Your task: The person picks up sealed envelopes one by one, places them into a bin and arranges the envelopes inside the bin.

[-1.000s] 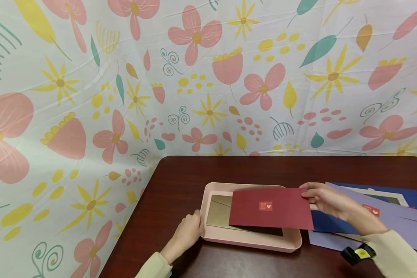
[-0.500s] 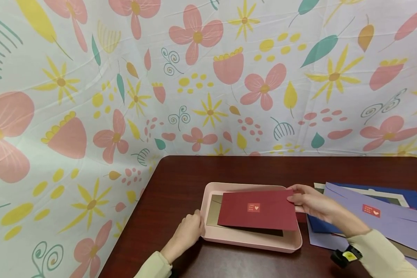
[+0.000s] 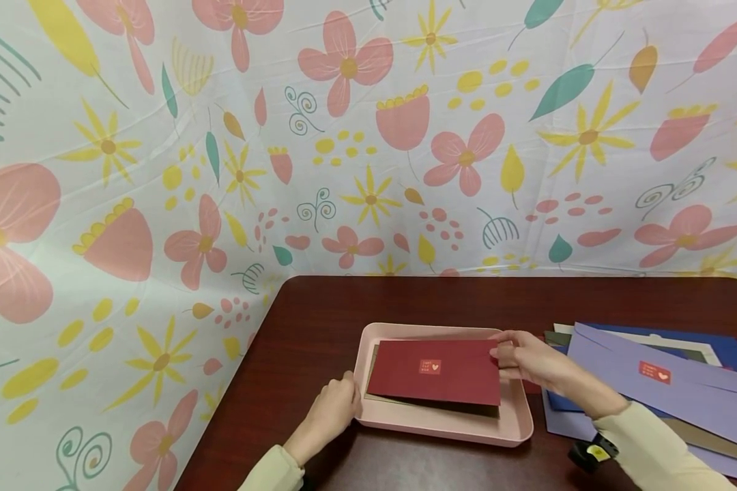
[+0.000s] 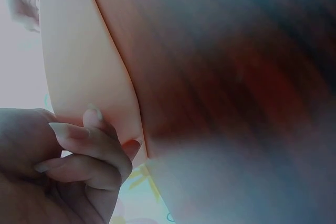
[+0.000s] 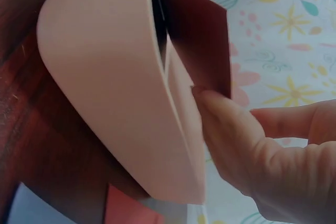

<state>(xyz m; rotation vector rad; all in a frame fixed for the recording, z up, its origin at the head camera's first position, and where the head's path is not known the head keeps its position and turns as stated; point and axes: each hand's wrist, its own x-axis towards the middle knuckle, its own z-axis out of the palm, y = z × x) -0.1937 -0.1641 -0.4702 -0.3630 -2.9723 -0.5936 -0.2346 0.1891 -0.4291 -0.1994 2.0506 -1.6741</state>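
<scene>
One red envelope (image 3: 436,382) slants over the pink tray (image 3: 424,414), its right end raised above the rim in the right hand's (image 3: 531,361) pinching grip, while the left hand's (image 3: 334,404) curled grip holds the tray's left end. Laying it in seems the step; next calls for lowering that end flat, then releasing.

Left forearm (image 3: 271,470): sleeved, entering at the near edge and extending far and right. Left wrist (image 3: 299,444): straight. Left hand (image 3: 333,402): back upward, fingers (image 4: 86,171) bent in a grip. Right forearm (image 3: 647,436): sleeved, entering from the near right corner and extending far and left. Right hand (image 3: 536,361): slightly farther than the left hand, thumb and fingers pinching. Hand spacing: well apart.
</scene>
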